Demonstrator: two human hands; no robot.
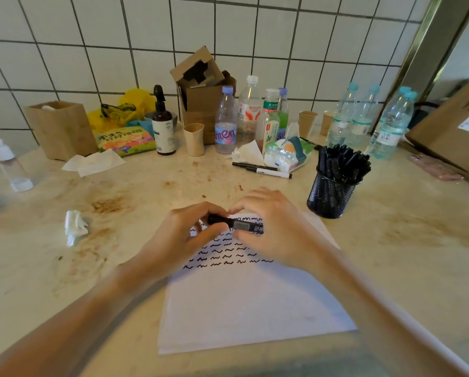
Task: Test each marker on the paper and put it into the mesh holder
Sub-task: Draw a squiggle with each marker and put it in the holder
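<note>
A black marker (pixel 237 225) lies level between both hands above the white paper (pixel 244 303). My left hand (pixel 185 235) grips its cap end, and my right hand (pixel 274 227) pinches the barrel with thumb and fingers. Rows of black squiggles (pixel 222 254) cover the paper's upper part. The black mesh holder (pixel 329 197), packed with several black markers, stands to the right of the paper. Two more markers (pixel 260 170) lie flat on the table beyond the paper.
Plastic bottles (pixel 248 115), paper cups (pixel 308 123), a brown pump bottle (pixel 164 129), a cardboard box (pixel 203 91) and a tissue pack (pixel 285 155) line the tiled wall. A crumpled tissue (pixel 74 225) lies at left. A wooden box (pixel 60 129) stands far left.
</note>
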